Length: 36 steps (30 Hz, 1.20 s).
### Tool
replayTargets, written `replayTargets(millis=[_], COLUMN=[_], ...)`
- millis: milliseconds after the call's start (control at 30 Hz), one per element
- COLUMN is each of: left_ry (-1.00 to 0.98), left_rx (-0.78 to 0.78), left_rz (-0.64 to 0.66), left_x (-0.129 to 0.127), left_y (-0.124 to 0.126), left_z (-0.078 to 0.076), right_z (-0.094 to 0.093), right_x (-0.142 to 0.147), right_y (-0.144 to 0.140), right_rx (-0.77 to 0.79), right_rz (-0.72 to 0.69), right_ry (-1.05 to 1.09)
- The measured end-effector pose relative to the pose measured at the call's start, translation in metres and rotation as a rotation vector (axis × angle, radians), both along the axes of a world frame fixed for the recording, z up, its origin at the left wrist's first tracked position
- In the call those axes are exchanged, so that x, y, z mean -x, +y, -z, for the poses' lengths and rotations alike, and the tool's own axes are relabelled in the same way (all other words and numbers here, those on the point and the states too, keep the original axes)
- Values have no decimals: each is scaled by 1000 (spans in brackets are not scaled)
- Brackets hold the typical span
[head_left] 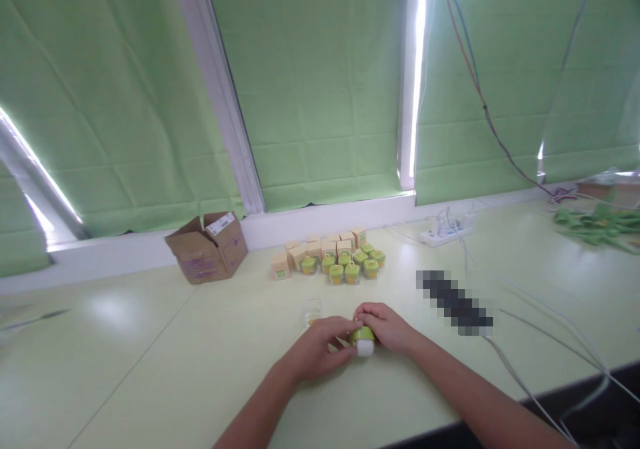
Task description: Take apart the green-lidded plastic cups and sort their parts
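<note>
A small green-and-white plastic gadget sits gripped between both hands, left hand and right hand closed on it just above the pale green tabletop. Just beyond the left hand lies a clear plastic case; farther off, green gadgets, small cardboard boxes.

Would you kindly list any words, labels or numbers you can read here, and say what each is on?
No text is legible.
Cardboard box: white label and purple print, too blurred to read.
Small tan cartons: green patches, too small to read.
Green-and-white item held by both hands: no readable marking.
</note>
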State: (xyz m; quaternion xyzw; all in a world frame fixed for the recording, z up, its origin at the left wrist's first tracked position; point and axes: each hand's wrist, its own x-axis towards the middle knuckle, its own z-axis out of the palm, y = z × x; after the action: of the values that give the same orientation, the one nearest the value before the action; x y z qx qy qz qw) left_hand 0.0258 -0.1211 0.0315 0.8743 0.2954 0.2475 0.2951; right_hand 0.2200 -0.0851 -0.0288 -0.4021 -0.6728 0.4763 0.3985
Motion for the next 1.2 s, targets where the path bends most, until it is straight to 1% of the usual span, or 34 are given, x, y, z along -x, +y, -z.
replayTargets(millis=[100, 167, 300, 367, 433, 533, 633, 733, 900, 1033, 1200], left_ry=[-20, -64, -174, -208, -210, -179, -158, -147, -145, -102, -17], left_rx=[22, 70, 242, 287, 308, 323, 305, 300, 333, 280, 172], left_rz=[-71, -131, -282, -369, -406, -385, -361, -349, -326, -345, -372], left_x=[0, 0, 2, 3, 3, 1, -3, -5, -5, -4, -6], left_y=[2, 5, 11, 14, 15, 13, 10, 8, 8, 9, 9], left_z=[3, 4, 7, 7, 7, 6, 5, 6, 6, 7, 7], right_z=[-5, -9, -16, -18, -22, -28, -32, -31, -26, -24, -23], right_x=[0, 0, -1, -2, -2, -1, 1, 2, 2, 2, 5], right_y=[-4, -8, -16, -19, -22, -26, -28, -28, -26, -25, -26], right_rx=[24, -17, -201, -312, -418, -535, -593, -622, -665, -698, -718], right_rz=[-13, -11, 38, 65, 70, 48, 19, 2, 20, 19, 23], right_ry=[5, 6, -67, -133, -206, -297, -356, -414, -466, -485, -533])
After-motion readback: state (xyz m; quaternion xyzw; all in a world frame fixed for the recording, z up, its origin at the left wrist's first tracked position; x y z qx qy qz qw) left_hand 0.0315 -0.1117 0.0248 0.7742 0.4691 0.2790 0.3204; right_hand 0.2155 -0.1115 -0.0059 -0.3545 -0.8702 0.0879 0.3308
